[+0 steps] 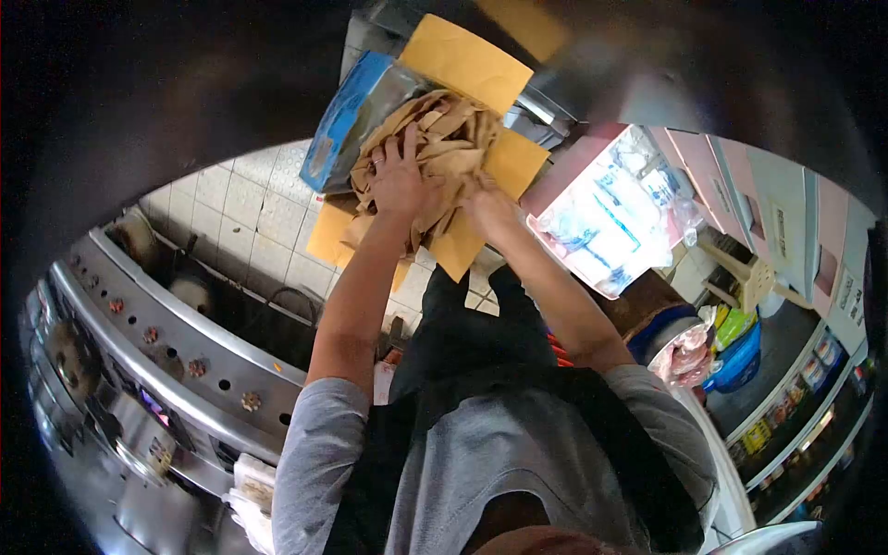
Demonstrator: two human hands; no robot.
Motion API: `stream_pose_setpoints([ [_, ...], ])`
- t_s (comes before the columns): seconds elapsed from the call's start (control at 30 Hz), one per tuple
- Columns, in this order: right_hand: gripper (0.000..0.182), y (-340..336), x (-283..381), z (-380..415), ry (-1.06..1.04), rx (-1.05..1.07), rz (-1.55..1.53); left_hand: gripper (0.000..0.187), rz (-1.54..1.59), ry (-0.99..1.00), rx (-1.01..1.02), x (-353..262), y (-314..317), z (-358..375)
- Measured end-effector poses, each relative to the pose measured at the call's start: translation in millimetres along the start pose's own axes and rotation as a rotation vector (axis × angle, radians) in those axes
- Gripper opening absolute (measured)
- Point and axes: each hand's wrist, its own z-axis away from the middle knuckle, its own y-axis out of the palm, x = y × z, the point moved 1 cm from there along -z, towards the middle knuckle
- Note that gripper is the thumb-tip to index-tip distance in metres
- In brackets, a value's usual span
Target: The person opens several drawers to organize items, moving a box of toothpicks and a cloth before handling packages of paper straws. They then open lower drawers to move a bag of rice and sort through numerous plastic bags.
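Observation:
An open cardboard box with yellow-brown flaps (467,57) is in front of me, full of loose, folded brown paper pieces (453,157). My left hand (403,183) lies on top of the paper with its fingers spread, pressing against the pile. My right hand (488,205) is at the near right side of the pile, its fingers closed on the edge of a brown paper piece. Its fingertips are partly hidden, and the exact kind of paper items I cannot make out. Against the left of the box is a blue-sided package (347,116).
A steel stove counter with knobs (199,368) runs along the left. To the right stand a pink-edged bin with plastic-wrapped packs (615,217), a pot of raw meat (686,356), a blue basin (737,361), a cream plastic stool (754,277) and stocked shelves (786,407). Tiled floor (250,217) lies below.

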Motion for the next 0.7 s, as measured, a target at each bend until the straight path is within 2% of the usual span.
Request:
stream_pose_setpoints([
  [0.03, 0.047, 20, -4, -12, -0.03, -0.026, -0.029, 0.099, -0.04, -0.041, 0.036, -2, 8, -7],
  [0.07, 0.051, 40, -11, -27, -0.056, -0.052, -0.056, 0.096, -0.036, -0.002, -0.019, 9, 36, -23],
  [0.2, 0.048, 75, -18, -64, -0.084, -0.225, 0.069, 0.096, -0.097, 0.021, -0.011, 9, 58, -48],
  [0.27, 0.043, 49, -17, -68, -0.062, 0.03, -0.143, 0.097, -0.068, 0.068, -0.049, 16, 66, -50],
  [0.33, 0.039, -2, -10, -52, 0.008, 0.267, -0.212, 0.096, -0.078, 0.008, -0.006, 10, 61, -46],
  [0.37, 0.039, -4, -17, -38, 0.045, 0.234, -0.221, 0.096, -0.088, 0.057, -0.006, 15, 59, -49],
  [0.43, 0.035, 2, -33, -1, -0.086, -0.112, -0.459, 0.09, -0.301, 0.154, -0.115, 42, 71, -51],
  [0.47, 0.035, 3, -51, 19, -0.062, -0.133, -0.46, 0.087, -0.405, 0.193, -0.175, 43, 75, -41],
  [0.53, 0.031, -2, -93, 71, -0.133, -0.393, -0.496, 0.078, -0.201, 0.184, -0.323, -28, 12, 22],
  [0.57, 0.028, -16, -117, 102, -0.071, -0.434, -0.525, 0.078, -0.212, 0.198, -0.325, -55, -4, 48],
  [0.63, 0.029, 8, -179, 143, 0.115, -0.47, -0.505, 0.065, -0.015, 0.435, -0.627, -104, -16, 92],
  [0.67, 0.029, 22, -211, 165, 0.245, -0.472, -0.53, 0.065, -0.018, 0.451, -0.626, -123, -6, 105],
  [0.7, 0.028, 28, -238, 182, 0.311, -0.491, -0.464, 0.058, 0.077, 0.593, -0.57, -142, 5, 117],
])
